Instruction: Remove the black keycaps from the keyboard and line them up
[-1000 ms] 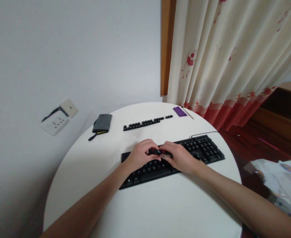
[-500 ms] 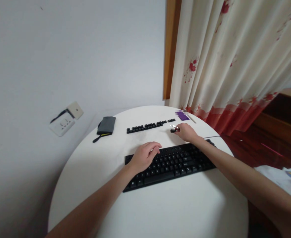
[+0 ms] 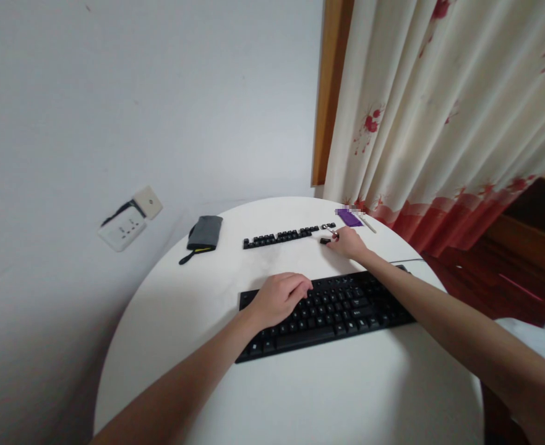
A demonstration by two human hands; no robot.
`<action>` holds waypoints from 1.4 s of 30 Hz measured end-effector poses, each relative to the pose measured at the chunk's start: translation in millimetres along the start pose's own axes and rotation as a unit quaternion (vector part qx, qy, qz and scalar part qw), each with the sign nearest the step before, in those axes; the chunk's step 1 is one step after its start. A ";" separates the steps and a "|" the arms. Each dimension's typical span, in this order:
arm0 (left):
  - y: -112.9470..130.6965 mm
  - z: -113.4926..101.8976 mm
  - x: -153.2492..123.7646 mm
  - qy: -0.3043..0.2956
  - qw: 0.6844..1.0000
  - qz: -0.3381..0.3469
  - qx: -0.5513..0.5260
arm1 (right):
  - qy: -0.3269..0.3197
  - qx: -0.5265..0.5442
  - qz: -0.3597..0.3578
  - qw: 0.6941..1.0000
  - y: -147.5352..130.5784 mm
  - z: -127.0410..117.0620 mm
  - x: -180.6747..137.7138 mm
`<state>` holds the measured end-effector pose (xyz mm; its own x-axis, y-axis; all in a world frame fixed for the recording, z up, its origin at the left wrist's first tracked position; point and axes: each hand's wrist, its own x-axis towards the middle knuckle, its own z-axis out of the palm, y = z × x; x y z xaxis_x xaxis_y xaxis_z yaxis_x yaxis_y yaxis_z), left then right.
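Observation:
A black keyboard (image 3: 318,330) lies across the table. My left hand (image 3: 281,298) rests over its left part, palm down, with loosely bent fingers and nothing visible in them. Beyond the keyboard, my right hand (image 3: 349,243) grips a small silvery metal tool (image 3: 330,230), too small to name for sure. The tool's tip points at the right end of a row of loose black keycaps (image 3: 276,238). Just under my right fingertips is another black keycap (image 3: 325,241); whether they touch it I cannot tell.
A grey pouch (image 3: 206,233) with a strap sits at the table's back left. At the back right lie a purple packet (image 3: 349,217) and a thin pale stick (image 3: 369,224). The round white table (image 3: 161,346) meets a wall with a socket (image 3: 124,228); a curtain (image 3: 416,123) hangs at right.
My right hand has brought the metal tool's tip over to the right end of the keycap row. My left hand stays on the keyboard. The view has swung slightly left.

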<state>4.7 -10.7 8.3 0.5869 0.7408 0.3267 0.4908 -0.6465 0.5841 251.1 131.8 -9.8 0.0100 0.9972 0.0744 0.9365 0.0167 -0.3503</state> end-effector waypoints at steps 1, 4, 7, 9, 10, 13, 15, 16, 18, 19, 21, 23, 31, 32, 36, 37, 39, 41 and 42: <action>0.2 0.1 0.1 -0.003 1.000 0.001 0.000 | 0.001 0.002 0.012 1.000 0.6 1.9 0.0; -0.5 0.9 0.2 -0.010 1.000 0.006 0.003 | 0.004 0.010 0.042 0.999 1.3 8.3 3.1; -1.8 1.8 -0.4 -0.013 1.000 0.011 0.007 | 0.009 0.022 0.057 0.998 -0.3 13.9 10.6; -2.4 2.1 -0.8 -0.015 1.000 0.014 0.011 | 0.013 0.031 0.062 0.998 -2.4 16.4 16.5; -2.5 2.1 -0.9 -0.016 1.000 0.015 0.013 | 0.015 0.034 0.063 0.997 -3.6 17.3 19.3; -2.1 1.5 -0.5 -0.021 1.000 0.016 0.015 | 0.021 0.043 0.065 0.997 -7.5 18.8 26.5; -1.6 1.1 0.0 -0.024 1.000 0.014 0.015 | 0.025 0.046 0.063 0.997 -10.1 19.7 29.8; -1.3 1.0 0.3 -0.025 0.999 0.014 0.016 | 0.026 0.047 0.062 0.997 -11.3 20.2 31.1; -0.7 0.8 0.8 -0.028 0.999 0.015 0.016 | 0.028 0.050 0.060 0.997 -13.4 21.3 32.9; -0.4 0.7 1.0 -0.029 0.999 0.016 0.016 | 0.029 0.051 0.059 0.997 -14.4 21.9 33.5; 0.0 0.6 1.0 -0.029 0.999 0.017 0.016 | 0.030 0.053 0.059 0.996 -15.9 22.9 34.1; -0.1 0.6 0.8 -0.028 0.999 0.017 0.015 | 0.031 0.054 0.061 0.996 -17.5 23.6 34.2; -1.7 0.9 0.6 -0.033 0.999 0.015 0.022 | 0.034 0.058 0.071 0.995 -24.3 22.9 33.2; -1.5 0.8 0.8 -0.032 0.999 0.016 0.022 | 0.033 0.059 0.071 0.995 -24.8 22.8 33.3; -1.2 0.6 0.9 -0.033 0.999 0.018 0.019 | 0.031 0.060 0.069 0.995 -26.0 22.2 33.5; -1.3 0.8 0.8 -0.033 0.999 0.019 0.018 | 0.031 0.061 0.069 0.995 -26.3 21.9 33.5; -1.9 1.2 0.5 -0.031 0.999 0.019 0.017 | 0.029 0.061 0.069 0.995 -26.9 21.3 33.2; -2.3 1.4 0.3 -0.031 0.999 0.019 0.018 | 0.027 0.061 0.069 0.995 -27.6 20.7 32.9; -2.3 1.4 0.2 -0.031 0.999 0.019 0.020 | 0.026 0.061 0.068 0.995 -27.7 20.6 32.8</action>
<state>4.6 -9.3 5.9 0.6444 0.7033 0.3002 0.4916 -0.6817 0.5419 218.2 165.5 -16.9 0.1551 0.9857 0.0655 0.8752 -0.1063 -0.4719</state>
